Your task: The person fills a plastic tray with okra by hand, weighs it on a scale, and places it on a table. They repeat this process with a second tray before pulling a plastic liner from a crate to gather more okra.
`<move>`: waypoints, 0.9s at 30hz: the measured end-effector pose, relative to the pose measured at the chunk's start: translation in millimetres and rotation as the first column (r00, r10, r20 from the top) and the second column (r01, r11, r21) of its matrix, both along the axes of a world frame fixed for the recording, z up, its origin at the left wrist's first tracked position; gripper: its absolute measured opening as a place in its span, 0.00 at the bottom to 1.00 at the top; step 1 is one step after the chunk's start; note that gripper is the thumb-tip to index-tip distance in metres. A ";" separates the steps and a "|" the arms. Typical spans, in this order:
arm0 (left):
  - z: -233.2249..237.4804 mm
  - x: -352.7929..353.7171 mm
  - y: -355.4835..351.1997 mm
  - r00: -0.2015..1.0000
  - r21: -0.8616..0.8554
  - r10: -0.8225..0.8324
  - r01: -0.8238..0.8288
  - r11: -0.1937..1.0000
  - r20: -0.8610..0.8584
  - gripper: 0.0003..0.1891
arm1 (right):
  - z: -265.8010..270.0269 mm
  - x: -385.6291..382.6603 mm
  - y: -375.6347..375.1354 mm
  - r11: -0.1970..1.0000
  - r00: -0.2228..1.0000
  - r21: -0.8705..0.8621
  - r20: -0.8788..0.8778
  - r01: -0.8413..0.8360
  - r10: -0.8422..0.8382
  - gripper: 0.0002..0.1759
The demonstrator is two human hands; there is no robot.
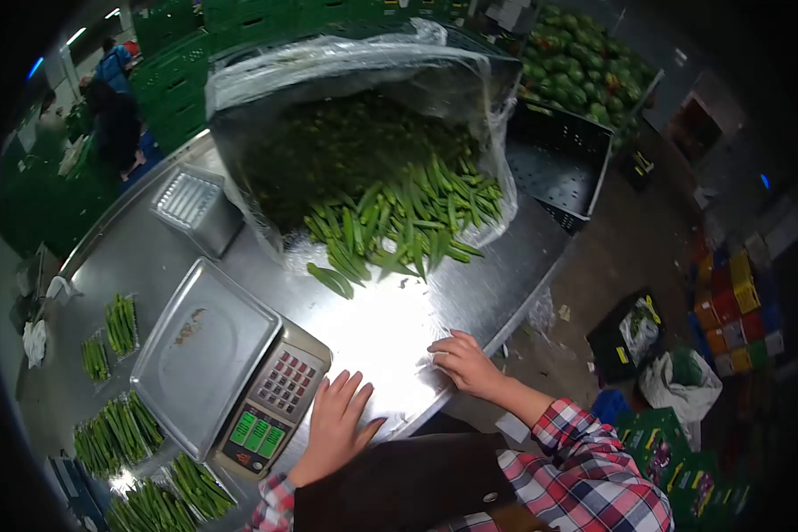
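Observation:
My left hand [335, 424] lies palm down on the steel table [372, 324], fingers apart, right beside the keypad of a digital scale [290, 379]. Nothing is in it. My right hand [466, 363] rests near the table's front edge with its fingers loosely stretched and no object showing in them. Beyond both hands, green okra [399, 217] spills from a tipped crate lined with a clear plastic bag [496, 146]. A few pods lie on the steel in front of the crate. The scale's metal pan [206, 355] holds only small brown specks.
Packed okra trays [120, 434] lie left of the scale. A stack of trays [191, 208] stands behind it. To the right are a black crate [554, 160], a bin of green produce [576, 75] and a white sack [680, 390] on the floor. People [115, 115] stand far left.

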State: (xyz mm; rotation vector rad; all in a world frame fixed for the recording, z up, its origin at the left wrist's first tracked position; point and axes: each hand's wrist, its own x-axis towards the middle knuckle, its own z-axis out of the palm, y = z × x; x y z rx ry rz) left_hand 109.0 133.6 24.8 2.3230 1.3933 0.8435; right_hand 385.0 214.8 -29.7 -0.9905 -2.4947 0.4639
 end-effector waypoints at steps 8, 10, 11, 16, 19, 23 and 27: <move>-110.9 52.8 -3.2 0.932 -0.297 -0.158 0.058 0.953 -0.325 0.23 | -15.4 41.0 -1.0 0.985 0.999 -0.171 0.029 -0.017 0.023 0.16; -119.3 59.6 -0.2 0.930 -0.319 -0.153 0.041 0.947 -0.335 0.21 | -20.7 49.2 36.0 0.983 0.998 -0.184 -0.053 0.026 -0.036 0.16; -118.7 64.5 4.1 0.937 -0.338 -0.142 0.028 0.941 -0.320 0.21 | -22.1 53.3 58.6 0.977 0.987 -0.198 -0.125 0.079 -0.105 0.15; -108.8 91.5 26.0 0.979 -0.406 -0.022 -0.063 0.912 -0.202 0.18 | -22.8 58.4 209.3 0.887 0.871 -0.306 -0.244 0.347 -0.425 0.13; -85.2 111.3 42.6 0.980 -0.412 0.193 -0.196 0.890 -0.049 0.14 | -32.5 53.0 303.2 0.853 0.796 -0.044 -0.337 0.520 -0.503 0.19; -61.6 132.3 70.8 0.894 -0.438 0.430 -0.337 0.833 0.129 0.10 | -18.0 26.5 370.5 0.813 0.784 -0.179 -0.218 0.554 -0.582 0.44; -57.3 153.5 104.4 0.809 -0.538 0.532 -0.341 0.771 0.250 0.07 | -22.5 -8.2 363.5 0.780 0.793 -0.143 0.088 0.609 -0.603 0.63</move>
